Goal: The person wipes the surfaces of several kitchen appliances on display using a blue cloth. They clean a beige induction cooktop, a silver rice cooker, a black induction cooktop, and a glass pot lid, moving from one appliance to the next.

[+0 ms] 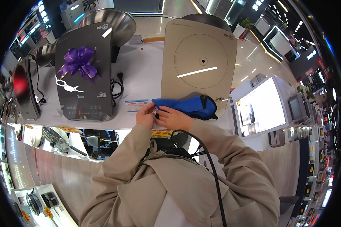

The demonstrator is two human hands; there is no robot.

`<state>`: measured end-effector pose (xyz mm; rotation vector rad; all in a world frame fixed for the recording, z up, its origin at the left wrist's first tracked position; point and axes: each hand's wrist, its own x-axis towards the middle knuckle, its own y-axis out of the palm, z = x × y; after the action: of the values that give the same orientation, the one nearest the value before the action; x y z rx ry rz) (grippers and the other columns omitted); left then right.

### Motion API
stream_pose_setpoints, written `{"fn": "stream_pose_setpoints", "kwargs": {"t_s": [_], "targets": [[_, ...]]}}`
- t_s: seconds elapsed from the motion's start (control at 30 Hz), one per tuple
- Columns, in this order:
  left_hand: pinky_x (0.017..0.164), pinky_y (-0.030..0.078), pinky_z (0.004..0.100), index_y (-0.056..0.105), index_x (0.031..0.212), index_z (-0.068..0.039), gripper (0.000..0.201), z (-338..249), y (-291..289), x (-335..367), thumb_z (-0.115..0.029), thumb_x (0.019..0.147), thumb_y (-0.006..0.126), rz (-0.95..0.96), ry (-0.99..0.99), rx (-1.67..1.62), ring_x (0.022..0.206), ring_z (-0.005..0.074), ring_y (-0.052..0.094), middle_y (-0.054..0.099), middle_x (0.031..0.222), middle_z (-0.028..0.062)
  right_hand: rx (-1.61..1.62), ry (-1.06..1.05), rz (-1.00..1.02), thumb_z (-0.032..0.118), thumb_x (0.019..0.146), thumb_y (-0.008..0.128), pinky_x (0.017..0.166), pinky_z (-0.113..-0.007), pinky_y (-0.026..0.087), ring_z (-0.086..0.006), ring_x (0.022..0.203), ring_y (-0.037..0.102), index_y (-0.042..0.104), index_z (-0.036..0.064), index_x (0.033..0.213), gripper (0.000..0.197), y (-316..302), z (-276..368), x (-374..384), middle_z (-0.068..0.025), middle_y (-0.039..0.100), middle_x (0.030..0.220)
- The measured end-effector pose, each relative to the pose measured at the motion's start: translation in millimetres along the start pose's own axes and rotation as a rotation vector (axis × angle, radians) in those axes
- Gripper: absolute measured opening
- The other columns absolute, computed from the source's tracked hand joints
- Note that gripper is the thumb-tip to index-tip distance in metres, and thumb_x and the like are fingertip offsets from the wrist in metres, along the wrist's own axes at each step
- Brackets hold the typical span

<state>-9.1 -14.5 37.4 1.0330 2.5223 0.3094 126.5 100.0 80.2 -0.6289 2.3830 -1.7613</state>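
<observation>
A blue fabric bundle [191,107] with black edging lies across the front of a beige induction cooktop [200,49]. My left hand [144,115] is at the bundle's left tip, fingers bent together. Just in front of the bundle, my right hand [175,118] has its fingers curled towards the left one. A small dark bit shows between the two hands; what they hold is mostly hidden. Behind my left hand, a printed card [136,106] rests on the white table [134,81].
A dark cooktop [83,96] with a purple ribbon bow [79,63] stands left, beside a coiled black power cord [117,89]. Behind it is a steel wok [119,24]. A lit display panel [261,108] stands right. A black cable [212,162] hangs over my right arm.
</observation>
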Motion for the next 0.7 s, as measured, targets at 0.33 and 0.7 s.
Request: {"fn": "stream_pose_setpoints", "kwargs": {"t_s": [0.33,0.7], "targets": [[0.095,0.05,0.0338,0.056,0.136,-0.001,0.054,4,19,-4,0.007,0.082,0.058,-0.052,0.011,0.034,0.12,0.0224,0.057,0.063,0.129,0.015,0.112,0.102,-0.01,0.016,0.086,0.06,0.113,-0.044,0.035,-0.0211,0.135,0.047,0.063,0.0124,0.116,0.03,-13,11,-76,-0.0037,0.063,0.129],[0.098,0.049,0.0354,0.047,0.143,0.001,0.053,16,18,5,-0.008,0.094,0.065,0.186,0.272,0.213,0.121,0.0215,0.058,0.06,0.132,0.0134,0.278,0.285,0.028,0.011,0.086,0.06,0.117,-0.05,0.03,-0.0222,0.139,0.043,0.063,0.0131,0.121,0.035,-20,10,-151,0.0,0.06,0.136]]}}
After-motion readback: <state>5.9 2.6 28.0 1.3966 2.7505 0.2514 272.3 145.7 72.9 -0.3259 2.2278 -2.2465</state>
